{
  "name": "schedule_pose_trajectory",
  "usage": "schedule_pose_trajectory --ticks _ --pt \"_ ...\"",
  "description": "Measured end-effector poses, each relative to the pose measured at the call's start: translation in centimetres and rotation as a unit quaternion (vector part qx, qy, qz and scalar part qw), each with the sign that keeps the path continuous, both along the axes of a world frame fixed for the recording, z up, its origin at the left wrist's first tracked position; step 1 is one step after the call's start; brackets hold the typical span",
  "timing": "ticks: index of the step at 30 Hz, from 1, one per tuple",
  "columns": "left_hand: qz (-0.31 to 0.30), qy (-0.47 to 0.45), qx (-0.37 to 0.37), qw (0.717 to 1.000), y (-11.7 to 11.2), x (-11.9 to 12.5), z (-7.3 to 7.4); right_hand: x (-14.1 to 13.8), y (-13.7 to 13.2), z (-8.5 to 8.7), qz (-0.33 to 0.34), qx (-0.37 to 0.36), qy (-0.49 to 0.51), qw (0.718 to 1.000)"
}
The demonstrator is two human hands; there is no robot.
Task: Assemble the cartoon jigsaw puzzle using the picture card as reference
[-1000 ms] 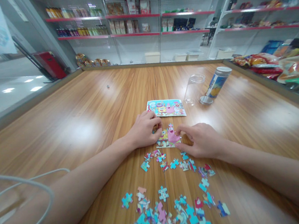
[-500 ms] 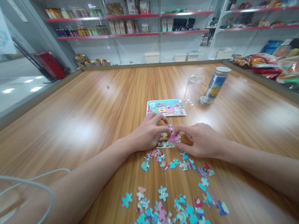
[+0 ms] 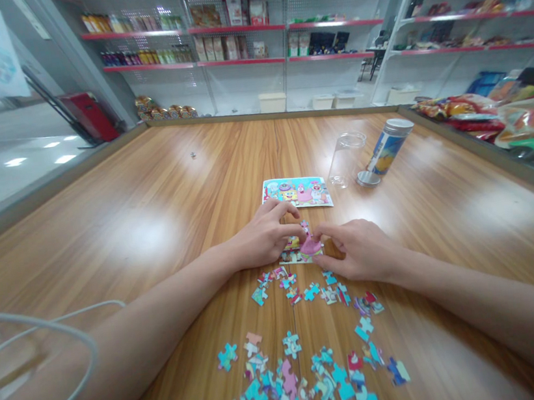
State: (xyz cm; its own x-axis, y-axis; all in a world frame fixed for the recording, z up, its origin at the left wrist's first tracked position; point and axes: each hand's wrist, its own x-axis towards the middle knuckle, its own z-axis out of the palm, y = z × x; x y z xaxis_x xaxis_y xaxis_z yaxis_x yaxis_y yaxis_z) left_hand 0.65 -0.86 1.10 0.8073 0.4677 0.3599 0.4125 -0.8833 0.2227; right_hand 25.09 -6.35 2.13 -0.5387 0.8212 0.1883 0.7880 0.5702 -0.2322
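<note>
Our left hand has moved inward over the joined pieces; work centres there, beside our right hand; both half-curled, any hold unclear.

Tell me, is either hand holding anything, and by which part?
I can't tell: the right hand is at the right edge of the joined puzzle pieces, the left hand partly over them.

The head camera looks forward and down across the desk from close above its near side.
</note>
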Motion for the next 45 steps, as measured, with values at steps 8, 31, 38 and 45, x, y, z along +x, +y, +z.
schedule_pose_trajectory --ticks 8,31,38,45 --pt "-0.012 0.021 0.039 0.999 0.34 -0.15 -0.09 -0.10 -0.04 0.10 0.000 -0.007 0.014 1.000" --pt "-0.023 -0.012 0.080 0.996 0.57 -0.27 -0.61 -0.09 0.00 0.08 -0.008 -0.023 0.025 0.999" --pt "-0.026 -0.006 0.054 0.998 0.51 -0.25 -0.50 -0.10 -0.07 0.10 -0.016 -0.027 0.021 0.999" --pt "-0.038 0.003 0.037 0.999 0.16 -0.22 0.01 -0.16 -0.05 0.16 -0.016 -0.026 0.016 0.999"
